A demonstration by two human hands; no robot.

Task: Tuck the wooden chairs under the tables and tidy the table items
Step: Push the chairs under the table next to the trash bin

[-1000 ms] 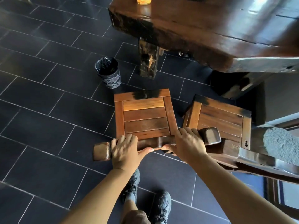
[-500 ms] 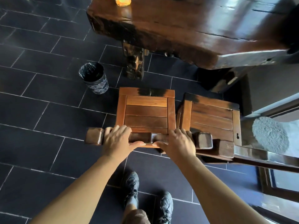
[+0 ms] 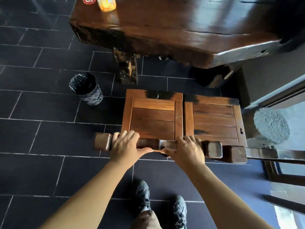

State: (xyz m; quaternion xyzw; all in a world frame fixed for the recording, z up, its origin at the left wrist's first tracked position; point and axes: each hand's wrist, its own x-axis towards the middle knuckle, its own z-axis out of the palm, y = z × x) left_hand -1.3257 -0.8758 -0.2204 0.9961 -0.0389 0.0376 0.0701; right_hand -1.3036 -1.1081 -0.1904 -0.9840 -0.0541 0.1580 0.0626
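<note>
Hands grasp the top rail of the wooden chair (image 3: 153, 116), left hand (image 3: 125, 144) and right hand (image 3: 188, 149) curled over it, the chair standing just before the table (image 3: 165, 30), flush beside a second chair (image 3: 214, 119).

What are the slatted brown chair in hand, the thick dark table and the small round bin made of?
Slatted brown chair: likely solid wood, varnished; grain and plank seams show. Thick dark table: heavy wood slab, glossy lacquer; glare on top. Small round bin: body unclear, lined with crinkled black plastic, seemingly a bag.
</note>
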